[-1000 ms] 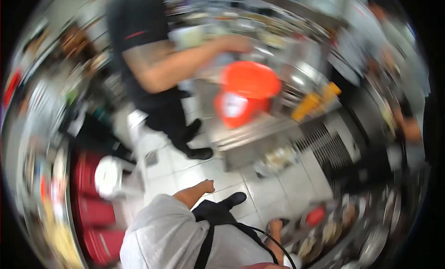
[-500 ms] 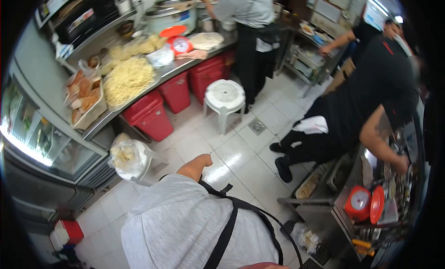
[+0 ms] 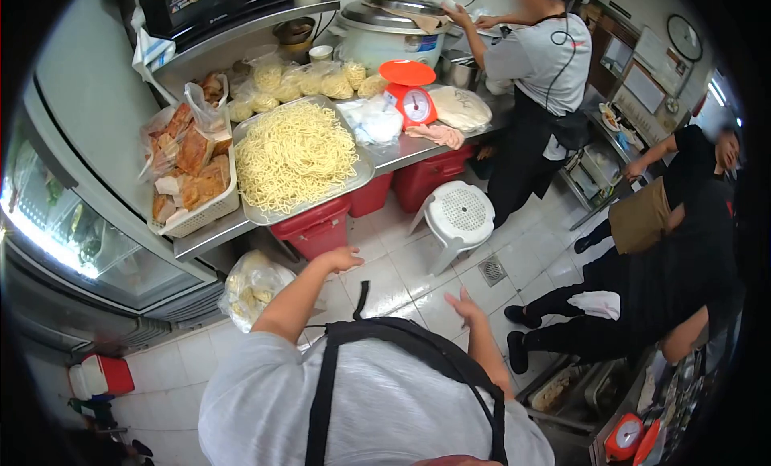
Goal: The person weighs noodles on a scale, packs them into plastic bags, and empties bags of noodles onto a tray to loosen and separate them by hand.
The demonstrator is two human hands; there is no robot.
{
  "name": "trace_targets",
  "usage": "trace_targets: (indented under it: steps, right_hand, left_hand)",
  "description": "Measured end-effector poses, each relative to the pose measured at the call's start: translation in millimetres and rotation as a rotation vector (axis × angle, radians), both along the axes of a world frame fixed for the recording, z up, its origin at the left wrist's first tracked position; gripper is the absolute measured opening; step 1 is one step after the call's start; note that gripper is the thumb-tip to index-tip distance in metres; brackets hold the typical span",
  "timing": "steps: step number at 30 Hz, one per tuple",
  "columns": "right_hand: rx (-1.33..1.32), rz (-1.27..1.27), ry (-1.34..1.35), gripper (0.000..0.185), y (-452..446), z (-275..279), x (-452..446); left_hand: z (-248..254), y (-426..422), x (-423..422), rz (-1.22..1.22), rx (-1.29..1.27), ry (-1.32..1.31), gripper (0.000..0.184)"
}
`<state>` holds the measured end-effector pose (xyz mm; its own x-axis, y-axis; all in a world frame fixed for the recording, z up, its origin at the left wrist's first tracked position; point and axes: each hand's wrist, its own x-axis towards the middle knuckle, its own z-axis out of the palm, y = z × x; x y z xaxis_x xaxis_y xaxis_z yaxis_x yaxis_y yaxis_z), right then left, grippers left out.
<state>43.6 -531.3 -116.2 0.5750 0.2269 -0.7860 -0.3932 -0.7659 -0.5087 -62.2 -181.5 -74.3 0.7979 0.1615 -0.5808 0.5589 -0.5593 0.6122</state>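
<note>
My left hand (image 3: 343,259) is held out over the floor with its fingers apart, holding nothing, just in front of the red bins below the counter. My right hand (image 3: 466,307) hangs over the floor tiles, fingers spread and empty, below the white stool (image 3: 462,214). On the steel counter beyond lies a tray heaped with yellow noodles (image 3: 295,154). Left of it stands a basket (image 3: 210,211) of browned meat pieces. A red scale (image 3: 415,104) is on the counter right of the noodles, beside a clear plastic bag (image 3: 372,120) and a pink cloth (image 3: 436,136).
Bagged noodles (image 3: 337,83) and a large cooker (image 3: 391,34) stand at the counter's back. A co-worker (image 3: 540,56) stands at the counter's right end; two more people are at the right. A bag (image 3: 253,289) sits low left, near a glass-door fridge (image 3: 80,225).
The view has swung from the right-hand workbench towards the noodle counter, which is now closer. My left hand has reached out towards it, and my right hand has come into clear view.
</note>
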Motion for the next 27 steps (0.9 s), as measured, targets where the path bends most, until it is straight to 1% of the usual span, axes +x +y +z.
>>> trace_targets:
  steps: [1,3,4,5,6,7,8,9,10,11,12,14,15,16,17,18,20,21,23,24,26,27]
  right_hand:
    - [0.029,0.030,-0.077,0.094,25,22,19]
    - [0.185,0.207,-0.419,0.085,54,-33,104]
    - [0.188,0.220,-0.459,0.085,76,-5,125]
    - [0.191,0.234,-0.499,0.086,102,41,141]
    - [0.183,0.281,-0.571,0.085,125,70,160]
    - [0.177,0.330,-0.643,0.084,146,88,182]
    - [0.258,0.354,-0.765,0.081,167,93,206]
    - [0.270,0.371,-0.951,0.075,188,90,232]
    - [0.163,0.418,-0.995,0.067,208,104,250]
    - [0.061,0.443,-1.075,0.065,225,119,258]
    - [-0.040,0.470,-1.154,0.063,239,129,266]
    - [-0.132,0.558,-1.229,0.063,256,125,288]
    - [-0.178,0.601,-1.269,0.063,262,123,297]
    - [-0.086,0.592,-1.371,0.064,275,114,307]
    - [0.156,0.646,-1.393,0.063,287,118,308]
    - [0.400,0.697,-1.395,0.063,302,126,304]
    - [0.550,0.951,-1.427,0.054,328,159,283]
    - [0.543,0.971,-1.532,0.047,343,158,281]
    - [0.529,1.002,-1.746,0.034,368,151,283]
    - [0.517,1.053,-1.691,0.029,376,138,292]
    - [0.489,1.149,-1.588,0.019,391,110,311]
    - [0.556,1.110,-1.576,0.017,393,110,313]
  left_hand:
    - [24,7,1,0.075,-0.112,0.081,0.059]
    - [47,27,10,0.099,-0.229,-0.011,0.055]
    - [56,36,17,0.112,-0.285,-0.056,0.054]
    - [64,44,27,0.129,-0.249,-0.212,0.051]
    - [72,51,37,0.146,-0.211,-0.364,0.049]
    - [83,54,48,0.226,-0.110,-0.491,0.044]
    - [82,63,64,0.292,-0.055,-0.600,0.042]
    - [125,55,76,0.362,0.046,-0.553,0.043]
    - [120,68,97,0.363,0.176,-0.625,0.042]
    - [114,83,120,0.365,0.310,-0.694,0.041]
    - [113,94,143,0.427,0.305,-0.691,0.043]
    - [111,112,189,0.548,0.307,-0.684,0.047]
    - [106,119,209,0.580,0.395,-0.533,0.048]
    - [104,127,231,0.611,0.481,-0.387,0.049]
    - [105,133,250,0.643,0.559,-0.239,0.051]
    - [108,134,263,0.691,0.566,-0.173,0.052]
    - [109,126,278,0.773,0.568,-0.020,0.055]
    - [113,122,282,0.814,0.572,-0.010,0.049]
    - [94,136,288,0.685,0.543,0.046,0.042]
    - [91,142,290,0.619,0.529,0.072,0.038]
    - [96,151,294,0.857,0.085,-0.141,0.031]
    - [105,156,296,0.959,-0.137,-0.254,0.027]
